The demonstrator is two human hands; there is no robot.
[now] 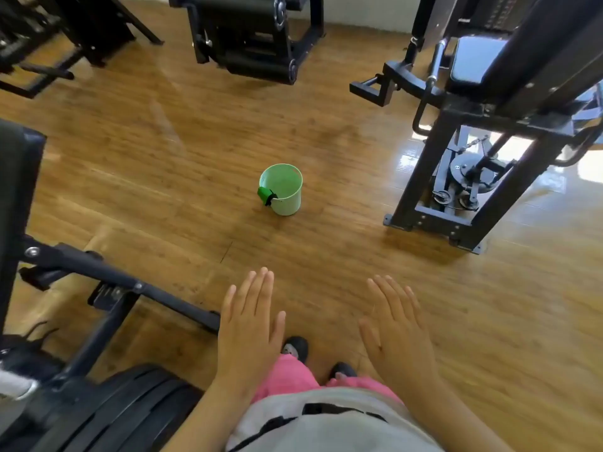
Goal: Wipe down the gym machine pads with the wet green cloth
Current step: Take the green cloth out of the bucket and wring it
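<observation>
Currently both hands are held out flat, palms down, above the wooden floor, and neither touches or holds anything. The left hand has straight fingers set close together with the thumb apart. The right hand has straight fingers, slightly spread.

Hidden or unclear:
- All gym machines are cut off by the frame edges.
- The seat pad, far beyond the right fingertips, is partly covered by its machine's slanted black beam and carries glare.
- The upright pad, well to the left of the left fingers, shows only as a dark strip at the frame edge.
- Upholstery on the far centre machine is too dark to separate into parts.
- A dark ribbed mass beside the left forearm is blurred and cannot be identified.
- The bucket's contents and the cloth's wetness cannot be told.
- Both shoes are partly hidden by pink trouser legs.

Count: two hands, one green cloth, one green bucket, four machines, two pads made out with confidence, two dark shoes.

Location: the green cloth hangs over the near-left rim of the green bucket. The bucket stands upright on the floor, well beyond the left fingertips and slightly toward the right hand's side.
</observation>
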